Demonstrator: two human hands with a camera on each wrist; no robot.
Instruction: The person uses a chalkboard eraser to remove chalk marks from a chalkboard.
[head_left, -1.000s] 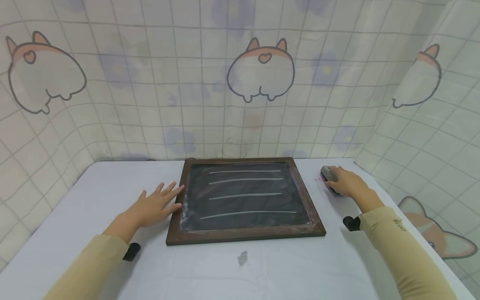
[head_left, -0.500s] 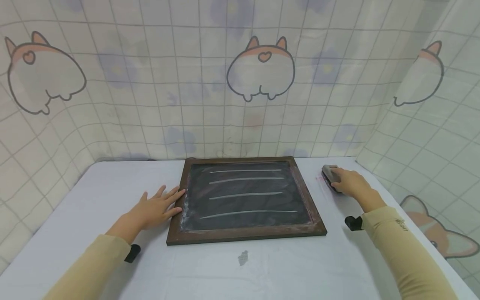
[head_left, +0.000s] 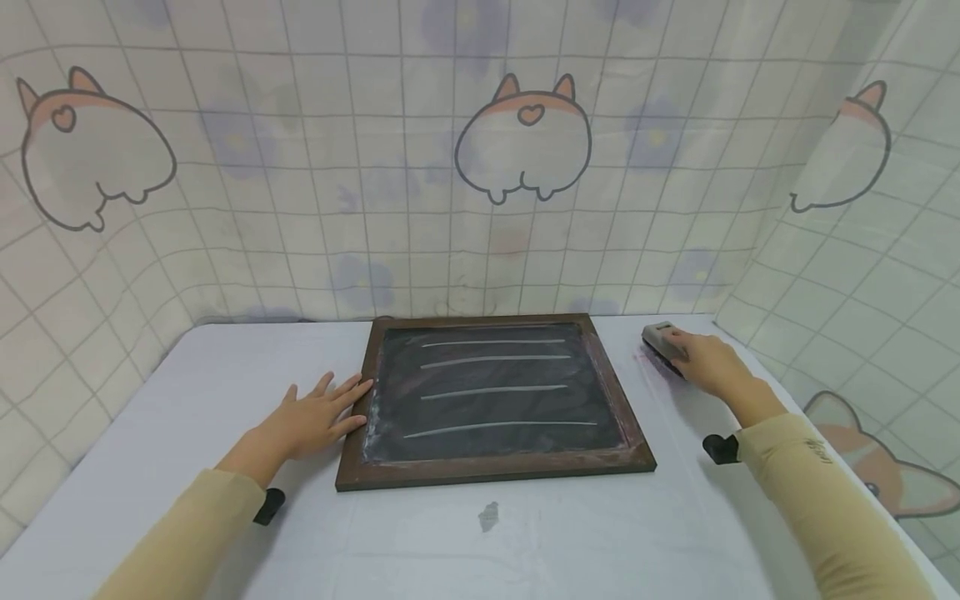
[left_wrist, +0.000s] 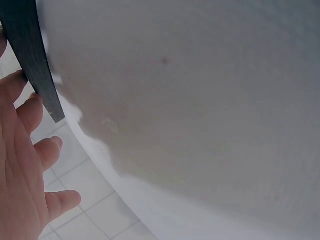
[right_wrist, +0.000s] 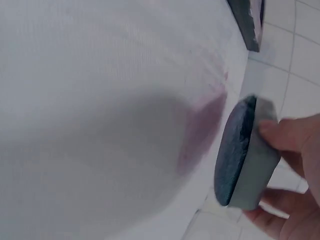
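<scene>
A wood-framed chalkboard [head_left: 487,408] lies on the white table with several white chalk lines across it. My left hand [head_left: 311,421] spreads its fingers on the board's left frame edge; the left wrist view shows its fingertips [left_wrist: 32,107] against the dark frame [left_wrist: 32,60]. Right of the board, my right hand [head_left: 712,367] grips a grey chalkboard eraser [head_left: 663,340]. In the right wrist view the eraser [right_wrist: 245,155] is tilted and raised off the table, its dark felt side facing the cloth, with thumb and fingers pinching the grey back.
Pinkish chalk dust [right_wrist: 202,132] marks the white table cover [head_left: 570,533] under the eraser. A small grey patch [head_left: 488,517] shows near the front. Behind stands a tiled-pattern curtain [head_left: 420,233] with cartoon dogs, reaching round both sides.
My right hand has lifted the eraser off the table, leaving a pink smudge below. The left hand has settled slightly onto the board's frame; the chalkboard stays put.
</scene>
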